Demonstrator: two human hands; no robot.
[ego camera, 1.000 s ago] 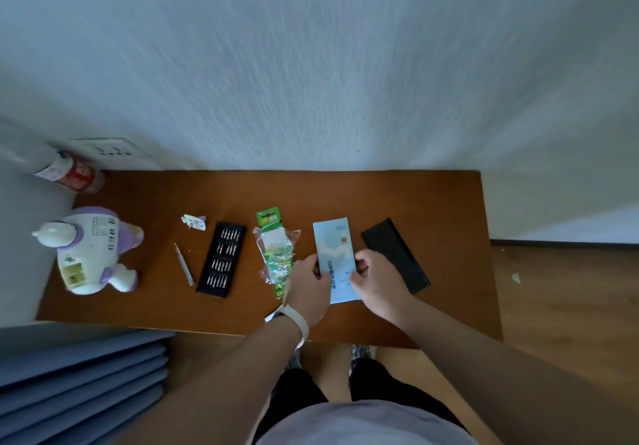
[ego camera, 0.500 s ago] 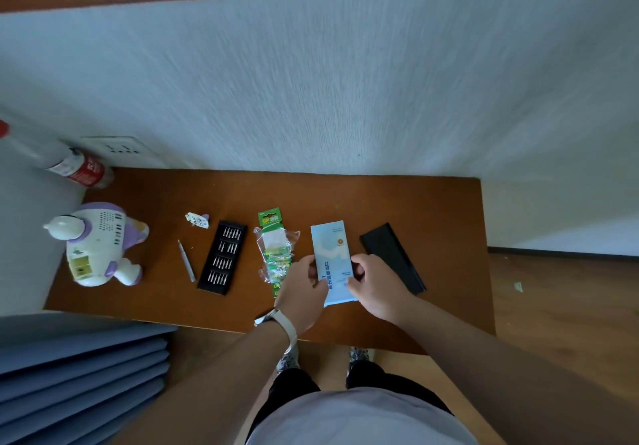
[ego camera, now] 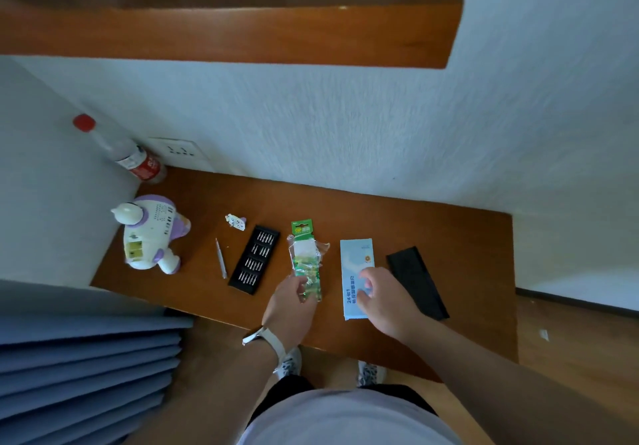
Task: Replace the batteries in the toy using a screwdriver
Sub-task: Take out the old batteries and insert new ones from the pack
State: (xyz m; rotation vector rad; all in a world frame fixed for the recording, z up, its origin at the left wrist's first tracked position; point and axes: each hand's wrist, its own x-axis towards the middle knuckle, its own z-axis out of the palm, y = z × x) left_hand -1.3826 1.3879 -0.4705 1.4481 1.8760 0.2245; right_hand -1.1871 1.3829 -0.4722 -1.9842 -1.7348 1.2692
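while the person stands at the near edge of the worktop (ego camera: 449, 237), both hands are over items laid out in a row along it

left hand (ego camera: 288, 308): fingers curled round the near end of the battery pack (ego camera: 304, 258), a green card under torn clear film; whether the pack is lifted off the worktop cannot be told. a pale wristband (ego camera: 266, 335) sits on that wrist

right hand (ego camera: 385, 301): fingers loosely bent and spread, holding nothing, over the near half of the light blue box (ego camera: 356, 258), which lies flat; contact with the box cannot be confirmed. just right of the box lies a black lid (ego camera: 416, 282), flat and apart from it

left of the battery pack: a black bit tray (ego camera: 254, 259), uncovered, with rows of metal bits showing. beside the tray, not touching it, lies the screwdriver (ego camera: 221, 259), slim and grey. a small white and purple cover piece (ego camera: 235, 222) lies behind these two

the toy (ego camera: 150, 233), white and purple, is at the far left end of the worktop, well apart from both hands, with a yellowish rectangular patch on its near side

in the corner behind the toy a clear bottle (ego camera: 128, 154) with a red cap leans against the wall, next to a wall socket (ego camera: 179, 152)
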